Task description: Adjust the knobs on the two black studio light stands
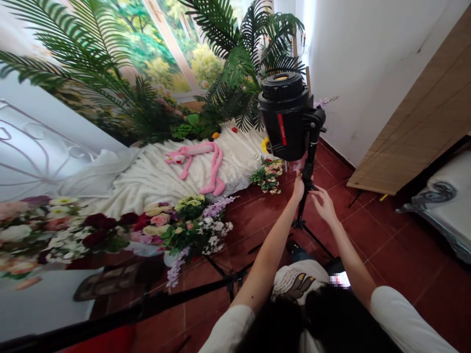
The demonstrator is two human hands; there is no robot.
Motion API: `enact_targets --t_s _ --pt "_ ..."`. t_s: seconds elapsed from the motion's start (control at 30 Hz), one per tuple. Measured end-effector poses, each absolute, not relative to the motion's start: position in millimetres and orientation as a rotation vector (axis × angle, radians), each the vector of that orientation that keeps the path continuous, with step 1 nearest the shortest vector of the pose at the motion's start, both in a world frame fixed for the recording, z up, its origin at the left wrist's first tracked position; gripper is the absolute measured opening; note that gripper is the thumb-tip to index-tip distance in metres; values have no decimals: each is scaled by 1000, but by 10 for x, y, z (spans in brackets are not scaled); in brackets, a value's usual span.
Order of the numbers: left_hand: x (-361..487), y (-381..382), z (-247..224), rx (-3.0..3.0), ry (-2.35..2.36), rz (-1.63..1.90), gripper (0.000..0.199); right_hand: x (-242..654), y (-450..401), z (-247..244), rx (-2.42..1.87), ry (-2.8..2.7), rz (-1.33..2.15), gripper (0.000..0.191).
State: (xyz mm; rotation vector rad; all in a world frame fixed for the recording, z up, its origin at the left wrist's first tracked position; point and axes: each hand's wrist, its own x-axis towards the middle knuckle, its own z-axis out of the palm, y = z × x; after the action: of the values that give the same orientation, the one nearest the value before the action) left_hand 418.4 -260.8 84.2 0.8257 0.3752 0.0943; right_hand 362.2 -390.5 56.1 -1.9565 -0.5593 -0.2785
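Note:
A black studio light (282, 120) with a red label sits on top of a black light stand (302, 208). My left hand (299, 186) is closed round the stand's pole, just below the light. On the pole's right side, my right hand (324, 203) has its fingers stretched out and apart. Its fingertips are beside a small dark knob (311, 187) on the stand; whether they touch it I cannot tell. The stand's legs spread over the red tiled floor (253, 213) in front of my body.
A pink plush toy (209, 164) lies on a white draped cloth (147, 179). Artificial flowers (158, 223) and palm leaves (235, 49) surround it. A black pole (176, 296) crosses the lower left. A wooden panel (415, 113) and an ornate white seat (449, 196) stand at right.

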Motion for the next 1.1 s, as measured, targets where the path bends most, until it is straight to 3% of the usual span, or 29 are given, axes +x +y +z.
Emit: enact_targets --t_s 0.33,0.57,0.67,0.77,0.87,1.1 --pt "4214 -2602 763 890 257 109 60 3578 -3787 605 -1403 -111 113 50" --pt "4223 -2602 750 979 244 145 61 3679 -3915 793 -953 99 471 38" --pt "4216 -2600 738 967 225 171 57 3659 -3925 760 -1070 87 415 42" --pt "4215 -2595 733 924 242 159 53 3584 -3917 678 -1381 -12 107 44" --pt "4211 -2593 750 889 263 135 52 3519 -3939 620 -1722 -260 -176 35" --pt "4185 -2614 865 845 276 142 51 3547 -3979 582 -2066 -567 -245 46"
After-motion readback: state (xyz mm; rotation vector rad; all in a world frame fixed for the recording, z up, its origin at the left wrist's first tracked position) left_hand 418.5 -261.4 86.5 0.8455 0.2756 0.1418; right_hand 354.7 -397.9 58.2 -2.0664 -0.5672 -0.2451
